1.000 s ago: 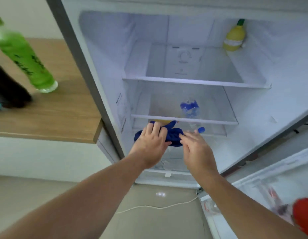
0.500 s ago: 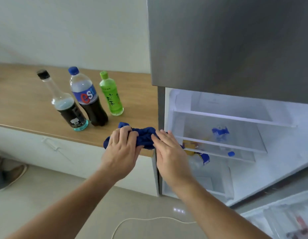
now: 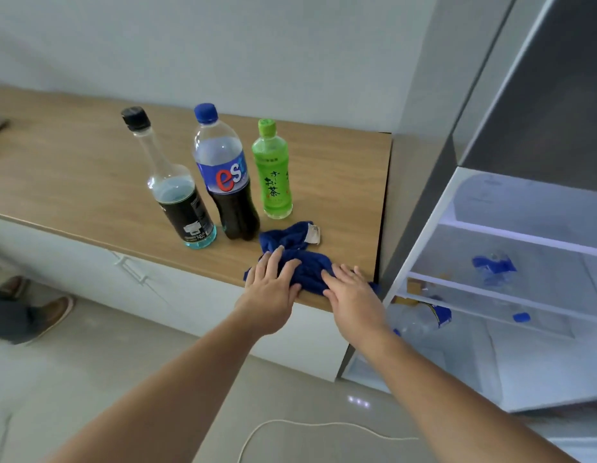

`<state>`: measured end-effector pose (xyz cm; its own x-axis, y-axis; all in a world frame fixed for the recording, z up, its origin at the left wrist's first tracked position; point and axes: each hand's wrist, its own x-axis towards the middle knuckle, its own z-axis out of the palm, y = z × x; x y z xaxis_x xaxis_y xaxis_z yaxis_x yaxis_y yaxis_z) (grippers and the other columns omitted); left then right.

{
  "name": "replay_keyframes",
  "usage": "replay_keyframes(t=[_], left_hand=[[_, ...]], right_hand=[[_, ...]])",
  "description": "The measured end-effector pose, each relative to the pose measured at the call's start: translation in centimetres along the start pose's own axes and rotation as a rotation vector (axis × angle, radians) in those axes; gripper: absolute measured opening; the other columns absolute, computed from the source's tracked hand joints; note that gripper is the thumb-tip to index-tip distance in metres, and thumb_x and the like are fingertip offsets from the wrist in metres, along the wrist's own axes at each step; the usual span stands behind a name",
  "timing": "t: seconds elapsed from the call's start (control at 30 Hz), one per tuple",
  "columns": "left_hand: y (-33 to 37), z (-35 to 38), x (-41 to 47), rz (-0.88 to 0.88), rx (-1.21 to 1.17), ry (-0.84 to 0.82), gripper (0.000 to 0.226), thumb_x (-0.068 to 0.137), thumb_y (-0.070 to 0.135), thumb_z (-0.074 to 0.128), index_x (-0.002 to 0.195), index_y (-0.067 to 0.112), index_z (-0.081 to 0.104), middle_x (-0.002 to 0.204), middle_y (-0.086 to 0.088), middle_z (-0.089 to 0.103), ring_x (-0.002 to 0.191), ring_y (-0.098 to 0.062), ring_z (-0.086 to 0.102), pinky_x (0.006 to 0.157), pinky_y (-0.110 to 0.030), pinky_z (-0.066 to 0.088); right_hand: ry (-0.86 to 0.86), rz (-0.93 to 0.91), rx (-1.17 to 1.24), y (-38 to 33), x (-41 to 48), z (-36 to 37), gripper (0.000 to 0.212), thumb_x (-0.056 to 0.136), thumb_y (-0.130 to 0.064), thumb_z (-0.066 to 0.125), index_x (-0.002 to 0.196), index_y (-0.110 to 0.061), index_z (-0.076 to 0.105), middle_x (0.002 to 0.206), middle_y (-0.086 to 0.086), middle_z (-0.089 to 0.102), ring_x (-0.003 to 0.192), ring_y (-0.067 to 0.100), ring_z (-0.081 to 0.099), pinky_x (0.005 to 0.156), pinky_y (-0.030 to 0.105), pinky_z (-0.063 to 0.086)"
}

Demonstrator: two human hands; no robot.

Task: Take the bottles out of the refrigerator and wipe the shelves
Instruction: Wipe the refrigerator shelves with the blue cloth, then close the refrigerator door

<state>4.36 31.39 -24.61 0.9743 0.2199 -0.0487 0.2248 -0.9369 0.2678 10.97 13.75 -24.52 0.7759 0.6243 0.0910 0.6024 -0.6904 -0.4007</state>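
Bottles, three, out of the refrigerator and upright on the desk (image 3: 73, 168): clear long-necked bottle (image 3: 171, 192) with black cap, cola bottle (image 3: 228, 182) with blue cap, green tea bottle (image 3: 273, 172). They stand close together in a row.

My left hand (image 3: 273, 289): flat, fingers spread, palm down on the blue cloth (image 3: 300, 259). My right hand (image 3: 350, 292): likewise flat and open, on the cloth's right end. Neither pinches it; both press it to the desk's front edge, just in front of the cola and tea bottles.

Cloth: bunched, a white tag showing at its far end, near the tea bottle.

Refrigerator (image 3: 490, 262), to my right, door open: glass shelves (image 3: 510, 292) look mostly bare. Blue-labelled clear bottles are visible through the lower shelves, one lying low at the front; exact count unclear.

Step in hand, by my judgement: laying down or gathering the cloth between removal and wiping. Next move calls for closing my fingers on the cloth, or reaching back for the remaining bottles.
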Motion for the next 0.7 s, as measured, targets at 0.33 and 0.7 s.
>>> replay_keyframes(t=[0.33,0.7], left_hand=[[10.0,-3.7,-4.4,0.351,-0.003,0.148,0.067,0.096,0.033,0.049,0.156,0.011,0.03,0.167,-0.005,0.024,0.154,-0.023,0.021,0.127,-0.039,0.015],[37.7,-7.5,-9.3,0.812,-0.094,0.221,0.074,0.097,0.043,0.04,0.158,0.005,0.022,0.167,-0.01,0.023,0.153,-0.029,0.025,0.125,-0.042,0.023]], right_hand=[[0.32,0.044,-0.156,1.9,-8.3,-8.4,0.053,0.092,-0.017,0.065,0.144,-0.017,0.052,0.153,0.008,0.048,0.144,0.027,0.043,0.122,0.045,0.028],[0.659,0.441,-0.397,11.6,-29.8,-28.1,0.05,0.092,-0.021,0.058,0.141,-0.012,0.055,0.151,0.011,0.05,0.144,0.029,0.042,0.12,0.05,0.028]])
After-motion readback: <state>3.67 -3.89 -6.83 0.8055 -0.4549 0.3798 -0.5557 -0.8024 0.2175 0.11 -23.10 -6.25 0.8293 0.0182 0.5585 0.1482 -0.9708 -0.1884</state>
